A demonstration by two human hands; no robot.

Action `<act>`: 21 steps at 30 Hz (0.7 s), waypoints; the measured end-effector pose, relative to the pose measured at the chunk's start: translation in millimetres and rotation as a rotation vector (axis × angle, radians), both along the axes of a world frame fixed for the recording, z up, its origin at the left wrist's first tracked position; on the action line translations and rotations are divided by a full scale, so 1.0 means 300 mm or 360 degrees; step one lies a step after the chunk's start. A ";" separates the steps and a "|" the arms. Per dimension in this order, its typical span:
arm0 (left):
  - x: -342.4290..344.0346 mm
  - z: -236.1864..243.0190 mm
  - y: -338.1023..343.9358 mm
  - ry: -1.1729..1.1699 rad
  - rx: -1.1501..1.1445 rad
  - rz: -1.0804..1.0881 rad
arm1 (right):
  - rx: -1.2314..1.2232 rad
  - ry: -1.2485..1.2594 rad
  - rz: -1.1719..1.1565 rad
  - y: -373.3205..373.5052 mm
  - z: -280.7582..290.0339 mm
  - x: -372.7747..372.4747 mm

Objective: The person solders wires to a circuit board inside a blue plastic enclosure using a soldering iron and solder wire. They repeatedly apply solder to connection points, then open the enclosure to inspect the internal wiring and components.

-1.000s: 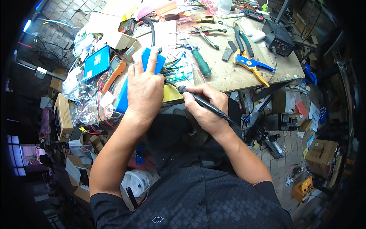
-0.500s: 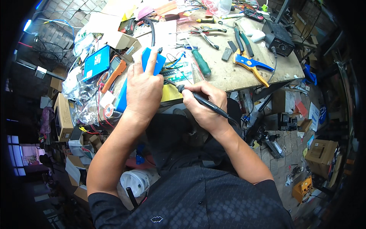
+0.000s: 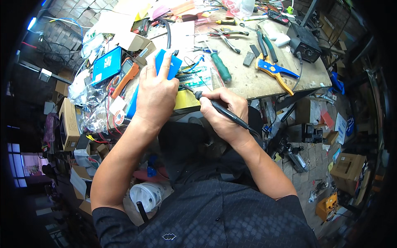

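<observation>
A soldering iron with a black handle is in my right hand, fingers closed round it; its tip points left into a board with wires, contact unclear. My left hand grips a blue plastic case, index and middle fingers reaching over it, thumb hidden. Yellow material lies at the bench edge below the board. A green screwdriver lies just behind. Left of my left hand are an orange multimeter, a blue tray and a solder spool.
The cluttered workbench holds blue-yellow wire strippers, pliers, a black soldering station, plastic bags and papers. Cartons, a white bucket and scattered equipment crowd the floor beside and below my lap.
The view has shifted very slightly, and my left forearm sits a little further left at the elbow. Both hands keep nearly the same grip and place on the case and iron.
</observation>
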State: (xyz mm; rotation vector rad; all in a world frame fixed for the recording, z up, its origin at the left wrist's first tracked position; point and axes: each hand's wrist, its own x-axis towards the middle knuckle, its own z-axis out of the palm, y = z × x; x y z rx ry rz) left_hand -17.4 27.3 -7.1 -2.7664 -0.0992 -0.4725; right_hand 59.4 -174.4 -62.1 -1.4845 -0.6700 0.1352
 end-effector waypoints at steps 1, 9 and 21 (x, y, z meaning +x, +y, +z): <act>-0.001 -0.001 0.004 -0.0004 0.0003 -0.0003 | 0.0006 -0.0001 0.0001 0.000 0.000 0.000; 0.012 0.034 -0.024 0.0075 -0.0003 0.0020 | -0.0023 0.0051 0.0031 -0.001 0.005 0.005; 0.012 0.030 -0.036 0.0108 -0.0021 0.0044 | -0.0036 0.0034 0.0043 0.003 0.009 0.013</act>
